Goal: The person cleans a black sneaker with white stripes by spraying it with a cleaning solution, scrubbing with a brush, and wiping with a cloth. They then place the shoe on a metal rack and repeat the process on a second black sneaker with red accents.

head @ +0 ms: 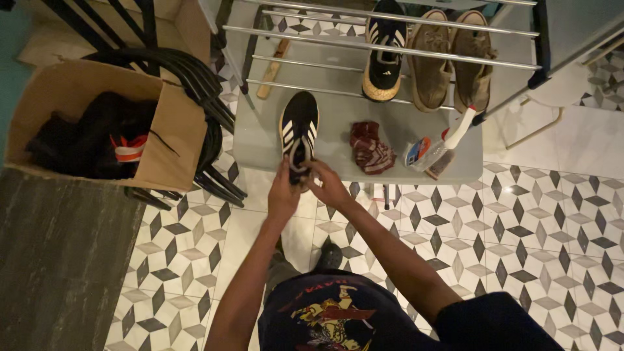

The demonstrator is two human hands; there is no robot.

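A black sneaker [298,123] with white stripes lies on a grey tabletop [260,143], toe pointing away from me. My left hand [283,192] and my right hand [328,185] both grip its heel end at the table's near edge, fingers closed on the opening and laces. Its matching black sneaker [385,49] rests on the metal rack [390,16] at the back.
A dark red cloth [370,148] and a spray bottle [437,146] lie right of the sneaker. Two brown shoes [452,55] sit on the rack. A cardboard box [97,127] of dark items stands left, by stacked black chairs [208,110]. Patterned floor tiles [533,221] surround me.
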